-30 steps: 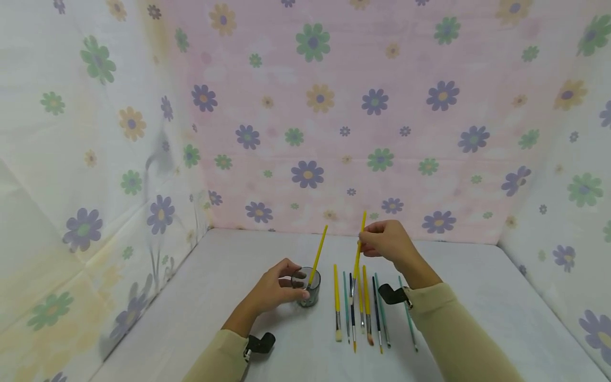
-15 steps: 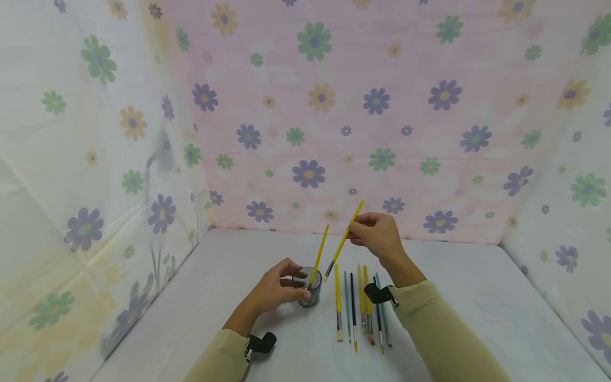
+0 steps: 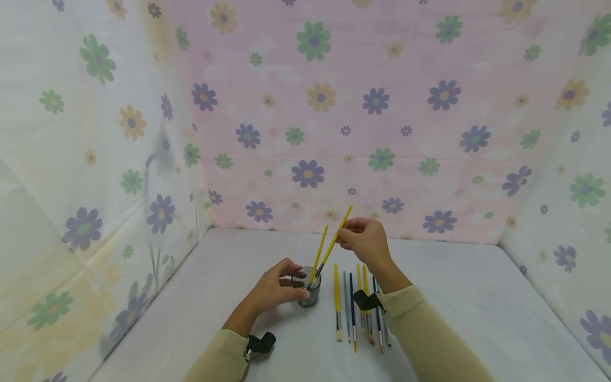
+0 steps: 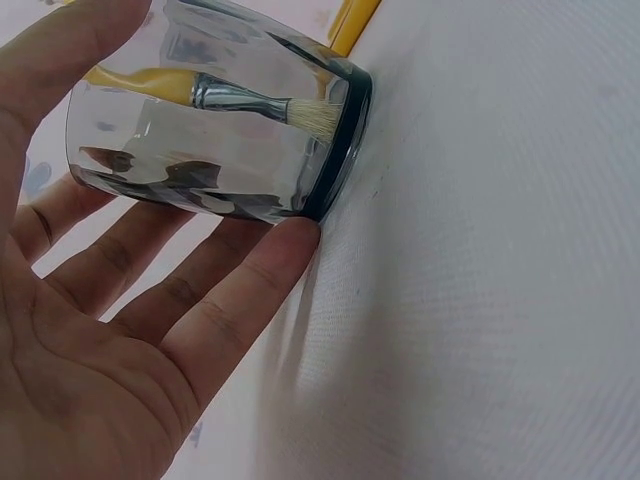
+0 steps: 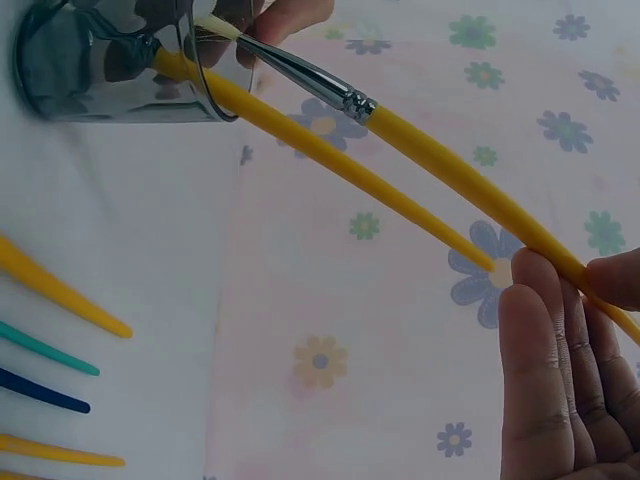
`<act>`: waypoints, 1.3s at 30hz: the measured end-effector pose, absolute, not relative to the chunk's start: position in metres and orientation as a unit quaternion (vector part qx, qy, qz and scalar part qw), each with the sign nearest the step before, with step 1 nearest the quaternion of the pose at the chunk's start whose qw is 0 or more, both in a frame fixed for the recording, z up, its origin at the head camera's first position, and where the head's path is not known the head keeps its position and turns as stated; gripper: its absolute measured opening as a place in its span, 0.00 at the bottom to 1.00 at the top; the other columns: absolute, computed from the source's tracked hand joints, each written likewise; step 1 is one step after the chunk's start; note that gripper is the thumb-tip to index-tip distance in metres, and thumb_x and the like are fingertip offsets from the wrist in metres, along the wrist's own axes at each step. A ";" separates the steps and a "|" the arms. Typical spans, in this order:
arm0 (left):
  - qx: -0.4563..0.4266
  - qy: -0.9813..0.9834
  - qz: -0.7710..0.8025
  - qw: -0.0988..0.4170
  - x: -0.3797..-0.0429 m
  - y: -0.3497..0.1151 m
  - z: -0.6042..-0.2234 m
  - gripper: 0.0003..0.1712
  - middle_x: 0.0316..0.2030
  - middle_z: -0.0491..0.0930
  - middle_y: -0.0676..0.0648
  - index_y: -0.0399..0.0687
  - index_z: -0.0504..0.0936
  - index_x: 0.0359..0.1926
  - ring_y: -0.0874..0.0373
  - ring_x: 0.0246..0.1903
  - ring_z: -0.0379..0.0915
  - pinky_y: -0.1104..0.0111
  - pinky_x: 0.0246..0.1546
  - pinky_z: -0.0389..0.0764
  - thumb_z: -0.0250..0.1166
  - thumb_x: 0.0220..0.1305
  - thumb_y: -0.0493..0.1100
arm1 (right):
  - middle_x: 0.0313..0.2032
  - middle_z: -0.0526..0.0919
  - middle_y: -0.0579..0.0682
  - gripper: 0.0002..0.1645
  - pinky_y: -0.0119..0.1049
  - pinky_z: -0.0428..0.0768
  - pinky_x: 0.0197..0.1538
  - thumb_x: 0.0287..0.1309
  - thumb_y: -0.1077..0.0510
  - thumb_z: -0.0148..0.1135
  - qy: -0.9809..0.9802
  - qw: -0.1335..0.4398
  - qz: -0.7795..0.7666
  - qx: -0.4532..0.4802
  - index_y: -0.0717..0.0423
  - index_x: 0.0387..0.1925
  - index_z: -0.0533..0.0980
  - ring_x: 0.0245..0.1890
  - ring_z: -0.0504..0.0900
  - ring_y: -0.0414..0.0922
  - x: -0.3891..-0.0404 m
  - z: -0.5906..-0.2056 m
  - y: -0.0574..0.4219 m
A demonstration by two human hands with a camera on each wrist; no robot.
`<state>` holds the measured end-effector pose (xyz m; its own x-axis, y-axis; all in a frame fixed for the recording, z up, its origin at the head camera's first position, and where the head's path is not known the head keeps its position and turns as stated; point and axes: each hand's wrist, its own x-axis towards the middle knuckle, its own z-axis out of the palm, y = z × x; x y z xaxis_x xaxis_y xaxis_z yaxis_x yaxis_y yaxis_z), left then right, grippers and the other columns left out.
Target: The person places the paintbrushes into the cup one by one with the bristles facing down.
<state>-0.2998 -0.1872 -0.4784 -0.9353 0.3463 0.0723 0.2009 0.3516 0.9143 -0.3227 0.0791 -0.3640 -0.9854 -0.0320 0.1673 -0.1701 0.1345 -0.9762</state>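
- The left hand (image 3: 274, 289) curls round a clear, grey-tinted drinking glass (image 3: 312, 300), which stands upright on the white cloth-covered table (image 3: 238, 249).
- Inside the glass leans a slim yellow-handled paintbrush (image 3: 320, 249), its pale bristles down near the base.
- Above and right of the glass, the right hand (image 3: 367, 244) pinches a second yellow-handled brush (image 3: 335, 240), bristles at the glass's mouth.
- Right of the glass lie yellow, teal and dark-blue paintbrushes (image 3: 353, 313), side by side.

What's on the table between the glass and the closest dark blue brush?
From the glass: a yellow brush, then a teal brush, in the head view.
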 end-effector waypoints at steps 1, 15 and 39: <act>0.167 0.820 0.543 0.066 -0.300 -0.187 -0.479 0.38 0.59 0.82 0.49 0.53 0.74 0.61 0.51 0.57 0.82 0.55 0.55 0.84 0.82 0.53 0.55 | 0.39 0.89 0.58 0.12 0.43 0.90 0.45 0.63 0.58 0.71 -0.753 0.052 0.652 0.067 0.61 0.44 0.83 0.39 0.90 0.52 -0.323 -0.366 0.078; 0.170 0.813 0.552 0.071 -0.300 -0.188 -0.478 0.39 0.60 0.81 0.45 0.48 0.73 0.61 0.49 0.58 0.82 0.54 0.57 0.84 0.82 0.53 0.54 | 0.36 0.90 0.54 0.09 0.39 0.90 0.41 0.61 0.58 0.73 -0.765 0.036 0.639 0.069 0.58 0.42 0.85 0.38 0.91 0.51 -0.321 -0.389 0.063; 0.174 0.815 0.549 0.066 -0.298 -0.187 -0.475 0.34 0.59 0.82 0.46 0.51 0.74 0.59 0.47 0.57 0.82 0.51 0.58 0.83 0.81 0.56 0.52 | 0.36 0.90 0.52 0.10 0.37 0.89 0.39 0.62 0.57 0.72 -0.791 0.012 0.608 0.062 0.58 0.43 0.85 0.35 0.91 0.46 -0.319 -0.412 0.050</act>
